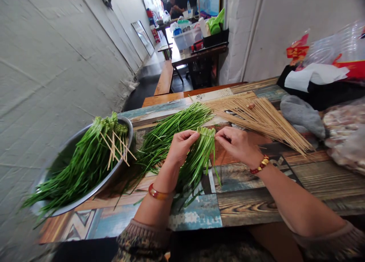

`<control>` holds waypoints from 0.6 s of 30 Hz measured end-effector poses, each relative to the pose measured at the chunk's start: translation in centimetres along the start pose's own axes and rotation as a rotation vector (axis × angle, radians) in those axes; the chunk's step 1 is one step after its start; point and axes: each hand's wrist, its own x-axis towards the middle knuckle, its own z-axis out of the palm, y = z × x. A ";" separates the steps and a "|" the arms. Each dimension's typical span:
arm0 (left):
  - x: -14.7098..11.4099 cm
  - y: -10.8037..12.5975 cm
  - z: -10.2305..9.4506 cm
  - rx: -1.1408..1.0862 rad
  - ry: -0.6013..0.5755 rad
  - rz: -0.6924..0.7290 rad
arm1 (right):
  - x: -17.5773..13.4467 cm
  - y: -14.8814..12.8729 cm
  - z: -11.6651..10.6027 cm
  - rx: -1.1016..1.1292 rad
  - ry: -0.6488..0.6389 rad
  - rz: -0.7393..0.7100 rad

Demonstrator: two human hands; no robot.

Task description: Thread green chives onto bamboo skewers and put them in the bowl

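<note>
A row of green garlic chives point(203, 150) hangs between my two hands, white ends up and leaves trailing onto the table. My left hand point(182, 142) is closed in a pinch at the row's left edge. At the right edge, my right hand point(235, 142) pinches the outermost stalks; whether a skewer runs through them is too fine to tell. Behind my left hand lies a loose pile of chives point(173, 125). Bamboo skewers point(268, 121) are fanned out beyond my right hand. On the left, a metal basin point(129, 127) holds chives point(85, 155) bunched on skewers, whose ends stick out over the rim.
The patterned wooden table point(251, 208) extends under everything. A grey plastic bag point(302, 115) and a clear bag of pale pieces point(346, 134) sit at the right, near packaging point(316, 75). Beyond are a bench point(164, 77), a plastic bin point(186, 39) and a person point(175, 7).
</note>
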 end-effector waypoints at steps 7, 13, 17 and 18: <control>-0.1 0.2 0.1 0.006 -0.015 -0.005 | 0.0 0.2 0.3 0.010 0.008 0.010; -0.3 0.3 0.0 0.024 -0.217 -0.050 | 0.4 -0.1 -0.2 0.036 -0.006 0.095; -0.5 0.2 0.2 0.070 -0.201 -0.046 | 0.4 -0.1 -0.3 0.130 -0.059 0.236; -0.6 0.1 0.3 0.074 -0.216 -0.051 | 0.4 -0.1 -0.3 0.155 -0.079 0.264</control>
